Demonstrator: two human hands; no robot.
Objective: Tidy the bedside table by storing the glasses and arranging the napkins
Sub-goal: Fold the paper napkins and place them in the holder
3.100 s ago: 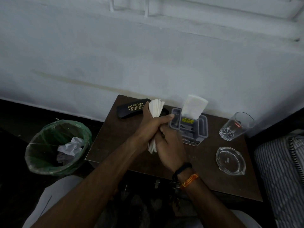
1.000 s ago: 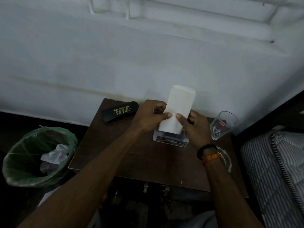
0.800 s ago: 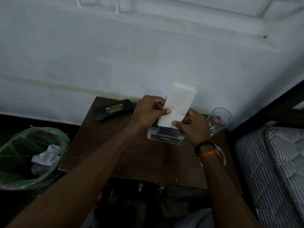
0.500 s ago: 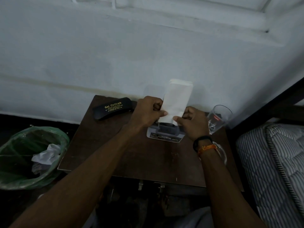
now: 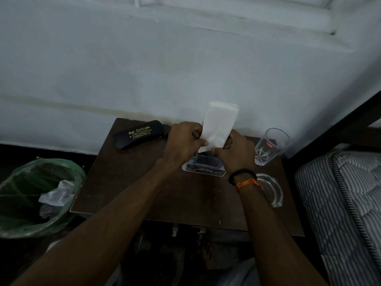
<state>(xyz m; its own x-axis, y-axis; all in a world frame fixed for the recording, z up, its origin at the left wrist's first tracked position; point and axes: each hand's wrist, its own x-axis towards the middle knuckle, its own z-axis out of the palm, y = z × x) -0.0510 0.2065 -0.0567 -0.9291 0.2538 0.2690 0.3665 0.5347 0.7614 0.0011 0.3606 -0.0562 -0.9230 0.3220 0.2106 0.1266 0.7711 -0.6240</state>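
A white stack of napkins [image 5: 219, 124] stands upright in the grey napkin holder [image 5: 204, 167] at the back middle of the brown bedside table [image 5: 132, 182]. My left hand [image 5: 183, 143] pinches the stack's left edge and my right hand [image 5: 235, 152] grips its lower right side, so the bottom of the stack and most of the holder are hidden. A black glasses case [image 5: 139, 134] with gold lettering lies shut at the table's back left, just left of my left hand.
A clear drinking glass [image 5: 270, 145] stands at the back right and a glass ashtray [image 5: 270, 189] sits partly under my right wrist. A green-lined bin [image 5: 37, 195] with crumpled paper stands left of the table. A striped mattress [image 5: 340, 203] lies to the right.
The loose napkins held in both hands three seconds ago now stand in the holder. Over the last second both hands slid lower along the stack, which sits slightly deeper.
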